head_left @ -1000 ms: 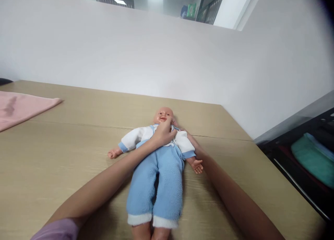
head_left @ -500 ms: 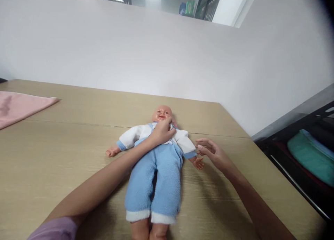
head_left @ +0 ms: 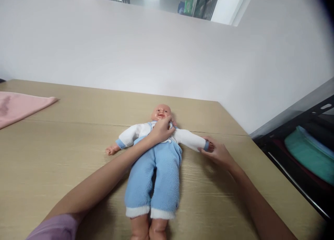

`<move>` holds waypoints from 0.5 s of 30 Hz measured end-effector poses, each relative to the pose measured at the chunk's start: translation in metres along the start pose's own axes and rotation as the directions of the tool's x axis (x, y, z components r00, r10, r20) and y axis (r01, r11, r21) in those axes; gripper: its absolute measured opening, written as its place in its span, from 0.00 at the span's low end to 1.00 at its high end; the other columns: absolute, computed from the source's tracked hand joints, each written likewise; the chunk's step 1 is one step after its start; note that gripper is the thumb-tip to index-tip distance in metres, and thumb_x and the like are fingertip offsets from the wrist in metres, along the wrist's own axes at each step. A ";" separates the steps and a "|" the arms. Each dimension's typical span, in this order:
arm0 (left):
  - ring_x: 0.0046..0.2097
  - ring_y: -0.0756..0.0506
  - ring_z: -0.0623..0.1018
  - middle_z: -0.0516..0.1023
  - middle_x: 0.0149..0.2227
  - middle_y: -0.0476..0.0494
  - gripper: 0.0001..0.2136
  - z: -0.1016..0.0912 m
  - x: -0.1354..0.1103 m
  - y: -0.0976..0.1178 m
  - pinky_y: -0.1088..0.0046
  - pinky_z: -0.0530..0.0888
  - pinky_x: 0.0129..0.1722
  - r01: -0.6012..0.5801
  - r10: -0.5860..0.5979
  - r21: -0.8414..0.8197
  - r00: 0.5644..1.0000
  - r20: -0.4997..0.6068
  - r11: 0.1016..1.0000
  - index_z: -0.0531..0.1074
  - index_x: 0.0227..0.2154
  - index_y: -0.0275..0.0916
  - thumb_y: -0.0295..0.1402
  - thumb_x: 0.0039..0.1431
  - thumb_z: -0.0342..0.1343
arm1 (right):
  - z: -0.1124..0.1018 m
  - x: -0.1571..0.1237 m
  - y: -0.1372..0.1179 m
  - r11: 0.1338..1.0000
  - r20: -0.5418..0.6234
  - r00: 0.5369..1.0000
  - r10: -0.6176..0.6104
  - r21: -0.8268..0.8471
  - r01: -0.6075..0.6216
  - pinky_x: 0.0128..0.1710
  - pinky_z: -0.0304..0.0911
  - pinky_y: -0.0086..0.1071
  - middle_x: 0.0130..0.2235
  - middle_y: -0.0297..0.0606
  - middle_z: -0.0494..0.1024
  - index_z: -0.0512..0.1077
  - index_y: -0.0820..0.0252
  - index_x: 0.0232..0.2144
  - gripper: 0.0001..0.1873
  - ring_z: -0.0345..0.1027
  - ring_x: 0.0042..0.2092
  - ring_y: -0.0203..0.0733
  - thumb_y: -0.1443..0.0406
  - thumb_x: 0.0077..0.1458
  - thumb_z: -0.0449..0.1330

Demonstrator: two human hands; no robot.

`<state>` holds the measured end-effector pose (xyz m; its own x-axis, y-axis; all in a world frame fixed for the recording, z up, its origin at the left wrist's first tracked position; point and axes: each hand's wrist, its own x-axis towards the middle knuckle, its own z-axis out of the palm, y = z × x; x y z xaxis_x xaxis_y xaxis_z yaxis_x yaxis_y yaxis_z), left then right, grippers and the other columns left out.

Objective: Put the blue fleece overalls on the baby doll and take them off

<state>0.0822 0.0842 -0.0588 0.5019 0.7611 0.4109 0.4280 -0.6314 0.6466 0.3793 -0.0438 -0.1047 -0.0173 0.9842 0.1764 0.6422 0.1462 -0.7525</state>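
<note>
So the doll lies face-up on the counter between the hands, left hand pinched shut on its collar, right hand gripping the outstretched cuff, so it's probably best to hold the collar firm and tug gently along the arm.

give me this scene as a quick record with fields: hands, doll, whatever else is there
doll: on its back on the table, white top, blue trousers, feet toward the camera
left hand: on the chest, fingers curled at the collar; grip unclear
right hand: closed on the sleeve cuff at the picture's right, that arm held out sideways
pink cloth: flat on the table, far left
teal cloth: in a black rack at the right
</note>
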 end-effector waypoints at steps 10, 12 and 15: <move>0.37 0.39 0.78 0.78 0.34 0.45 0.07 -0.003 -0.004 0.011 0.65 0.66 0.37 0.017 -0.017 0.109 1.000 0.000 0.994 0.71 0.47 0.41 0.32 0.68 0.57 | 0.020 -0.003 -0.008 0.898 -0.350 0.878 -0.327 -0.403 0.174 0.65 0.62 0.62 0.59 0.54 0.81 0.76 0.56 0.57 0.20 0.71 0.62 0.66 0.56 0.67 0.63; 0.47 0.34 0.79 0.81 0.39 0.39 0.08 -0.009 -0.010 0.018 0.60 0.69 0.45 0.001 0.006 0.226 0.999 -0.031 0.974 0.71 0.48 0.41 0.38 0.72 0.57 | 0.035 -0.010 -0.027 0.899 -0.388 0.850 -0.357 -0.390 0.199 0.66 0.62 0.60 0.59 0.53 0.80 0.75 0.55 0.57 0.16 0.71 0.62 0.63 0.58 0.70 0.59; 0.60 0.29 0.73 0.81 0.52 0.32 0.14 -0.024 -0.030 0.022 0.51 0.67 0.60 -0.012 0.052 0.369 0.994 -0.098 0.929 0.72 0.50 0.40 0.45 0.76 0.53 | 0.060 -0.018 -0.052 0.957 -0.224 0.932 -0.285 -0.128 0.262 0.60 0.69 0.50 0.52 0.48 0.82 0.77 0.52 0.52 0.12 0.75 0.56 0.57 0.57 0.74 0.58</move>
<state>0.0588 0.0507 -0.0414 0.4475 0.7382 0.5048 0.6690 -0.6509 0.3589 0.3001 -0.0635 -0.1069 -0.0274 0.8532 0.5209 0.7076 0.3846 -0.5927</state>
